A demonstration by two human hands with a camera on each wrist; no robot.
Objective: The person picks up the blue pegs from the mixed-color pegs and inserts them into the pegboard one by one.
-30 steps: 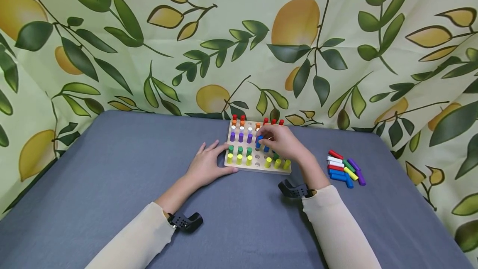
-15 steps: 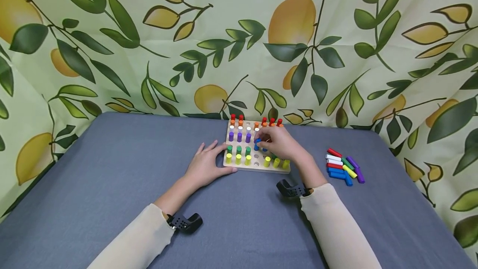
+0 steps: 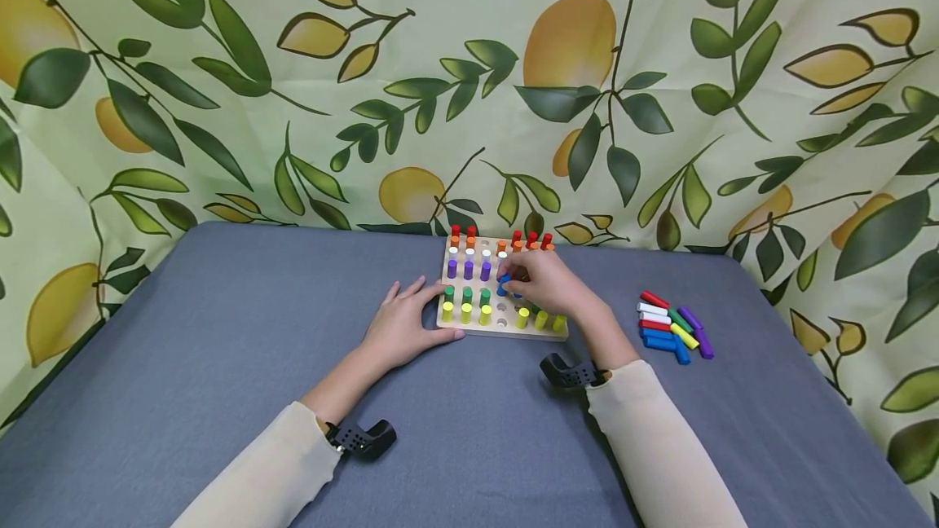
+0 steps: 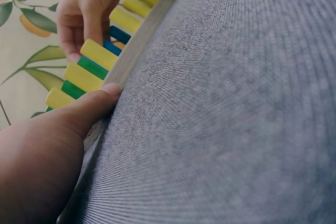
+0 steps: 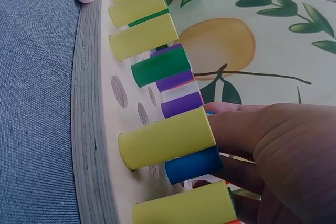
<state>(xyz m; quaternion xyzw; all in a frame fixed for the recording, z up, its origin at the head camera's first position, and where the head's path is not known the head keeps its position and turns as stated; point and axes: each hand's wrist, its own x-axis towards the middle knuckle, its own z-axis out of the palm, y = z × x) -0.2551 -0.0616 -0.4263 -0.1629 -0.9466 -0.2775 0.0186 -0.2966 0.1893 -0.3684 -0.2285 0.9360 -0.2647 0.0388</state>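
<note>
On the table, a wooden pegboard (image 3: 506,332) bears upright coloured pegs in rows, with yellow pegs (image 3: 485,315) nearest the front edge. My left hand (image 3: 402,324) rests at its front left corner, fingers spread. In the left wrist view that thumb (image 4: 97,103) presses along the board's side. Over the middle of the board, my right hand (image 3: 548,279) pinches a blue peg (image 3: 503,285) between thumb and fingers. The fingers partly cover it, so whether it sits in a hole cannot be seen. Another blue peg (image 5: 194,165) stands close by in the right wrist view.
Loose pegs lie in a cluster to the board's right, among them a red peg (image 3: 654,299), a yellow peg (image 3: 685,336) and a purple peg (image 3: 704,344). Behind the grey table (image 3: 293,308) hangs a leaf-and-fruit patterned cloth (image 3: 440,15).
My right hand has lowered the blue peg slightly toward the board. The left hand keeps its place at the corner. The head view has shifted a little.
</note>
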